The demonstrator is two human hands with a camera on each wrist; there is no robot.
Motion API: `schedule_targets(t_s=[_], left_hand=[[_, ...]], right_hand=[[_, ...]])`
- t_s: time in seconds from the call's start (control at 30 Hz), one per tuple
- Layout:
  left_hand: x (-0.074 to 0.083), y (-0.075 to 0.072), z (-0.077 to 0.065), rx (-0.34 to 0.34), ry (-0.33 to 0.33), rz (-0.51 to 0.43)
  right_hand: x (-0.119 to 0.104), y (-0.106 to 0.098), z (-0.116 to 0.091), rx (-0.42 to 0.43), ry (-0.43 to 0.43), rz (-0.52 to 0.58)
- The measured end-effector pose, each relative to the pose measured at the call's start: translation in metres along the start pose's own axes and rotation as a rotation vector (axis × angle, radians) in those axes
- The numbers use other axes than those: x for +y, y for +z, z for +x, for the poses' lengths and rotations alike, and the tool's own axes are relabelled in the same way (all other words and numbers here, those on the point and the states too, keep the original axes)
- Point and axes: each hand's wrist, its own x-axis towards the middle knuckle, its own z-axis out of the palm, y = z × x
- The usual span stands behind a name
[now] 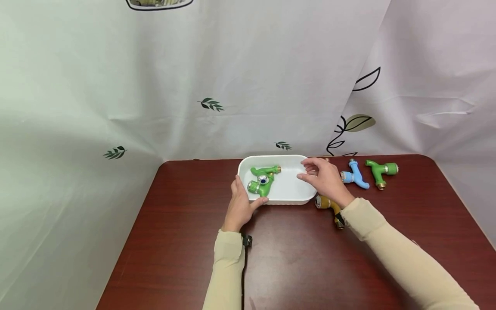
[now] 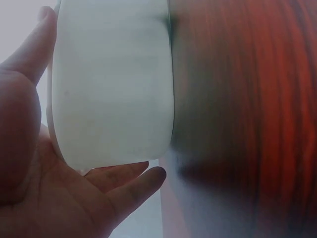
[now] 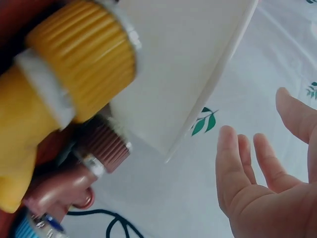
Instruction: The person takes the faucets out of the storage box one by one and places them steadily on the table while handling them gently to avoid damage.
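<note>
White, oblong and seemingly plastic, the tray [image 1: 292,185] stands on the reddish-brown surface [image 1: 186,237] in the head view, probably light, stiff and slick, best held by its rim; the left wrist view shows the left hand [image 2: 54,188] gripping one end, the right wrist view the right hand [image 3: 275,203] empty, fingers apart

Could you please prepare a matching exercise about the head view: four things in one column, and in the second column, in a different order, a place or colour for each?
Things:
1. Tray
2. Blue tap
3. Yellow tap
4. Left hand

Descriptions:
A. Beside the right sleeve
B. Touching the tray's left end
C. Between the right hand and a green tap
D. White, with green taps inside

Pairs: 1-D, 2-C, 3-A, 4-B
</note>
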Motion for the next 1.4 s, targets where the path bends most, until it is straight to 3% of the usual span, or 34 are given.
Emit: schedule_targets(t_s=[0.3,0.57,0.9,1.23,1.4], left_hand=[[0.000,-0.001,0.000,-0.005,-0.003,0.007],[0.000,-0.002,-0.001,-0.008,-0.006,-0.001],[0.000,-0.002,-0.002,-0.003,0.007,-0.001],[-0.001,0.000,0.000,-0.018,0.005,0.001],[0.000,-0.001,0.000,-0.018,0.007,0.002]], right_hand=[[-0.011,0.015,0.010,-0.062,-0.004,-0.024],[-0.017,0.022,0.020,-0.127,-0.019,-0.120],[-0.020,0.032,0.035,-0.255,-0.098,-0.232],[-0.023,0.042,0.046,-0.413,-0.045,-0.291],[-0.023,0.046,0.050,-0.448,-0.068,-0.327]])
